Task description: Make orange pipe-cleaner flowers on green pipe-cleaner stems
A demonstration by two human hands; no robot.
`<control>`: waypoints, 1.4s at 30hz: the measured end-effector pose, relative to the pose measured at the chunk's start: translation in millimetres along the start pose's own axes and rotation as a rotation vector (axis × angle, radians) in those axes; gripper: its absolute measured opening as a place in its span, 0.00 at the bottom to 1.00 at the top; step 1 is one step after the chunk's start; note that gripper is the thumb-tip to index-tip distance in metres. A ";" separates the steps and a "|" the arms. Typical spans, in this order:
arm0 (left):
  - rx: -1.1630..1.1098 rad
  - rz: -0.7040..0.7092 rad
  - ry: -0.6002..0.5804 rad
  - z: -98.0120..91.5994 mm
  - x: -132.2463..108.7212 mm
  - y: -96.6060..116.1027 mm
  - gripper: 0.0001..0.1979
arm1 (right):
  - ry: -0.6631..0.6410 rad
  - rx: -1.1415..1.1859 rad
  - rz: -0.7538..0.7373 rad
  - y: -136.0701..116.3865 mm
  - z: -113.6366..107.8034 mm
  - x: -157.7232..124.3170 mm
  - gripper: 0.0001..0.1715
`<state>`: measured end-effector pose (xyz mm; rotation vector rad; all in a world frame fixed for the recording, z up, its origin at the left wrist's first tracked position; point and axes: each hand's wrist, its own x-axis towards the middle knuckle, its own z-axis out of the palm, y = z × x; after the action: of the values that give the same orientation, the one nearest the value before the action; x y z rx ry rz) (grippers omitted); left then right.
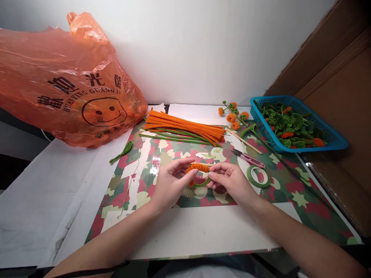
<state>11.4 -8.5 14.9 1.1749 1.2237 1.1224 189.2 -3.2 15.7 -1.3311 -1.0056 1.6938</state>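
Observation:
Between my two hands is a coiled orange pipe cleaner (200, 167), curved into an arc, with a green stem (202, 184) looping below it. My left hand (176, 178) pinches the coil's left part between thumb and fingers. At the coil's right end, my right hand (226, 176) has its thumb and fingertips closed on it. Beyond the hands lie a bundle of orange pipe cleaners (182, 125) and several green ones (176, 138). A pink-handled pair of scissors (251, 159) and a roll of green tape (251, 177) rest right of my right hand.
An orange plastic bag (87, 85) bulges at the left. Orange flowers (232, 117) lie at the back, near a wooden stick (245, 142). A blue basket (333, 142) holds green and orange pieces at the right, beside cardboard (333, 69). A green twisted piece (121, 151) lies left.

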 end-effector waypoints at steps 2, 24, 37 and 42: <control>-0.011 -0.003 0.022 0.6 0.0 0.6 0.13 | 0.007 0.022 -0.016 0.2 0.0 1.1 0.20; -0.032 0.001 -0.009 -2.2 1.3 0.1 0.09 | 0.012 -0.036 -0.015 -0.4 0.0 0.1 0.21; -0.077 -0.013 -0.023 -1.5 -0.9 4.0 0.07 | 0.063 -0.108 -0.135 2.0 -3.6 0.8 0.18; -0.068 -0.016 -0.037 -3.5 0.9 2.3 0.08 | 0.010 -0.045 -0.052 -2.3 -0.9 -2.2 0.20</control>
<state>7.9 -7.3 17.1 1.1282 1.1565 1.1169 190.7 -4.2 18.5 -1.3290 -1.0692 1.6332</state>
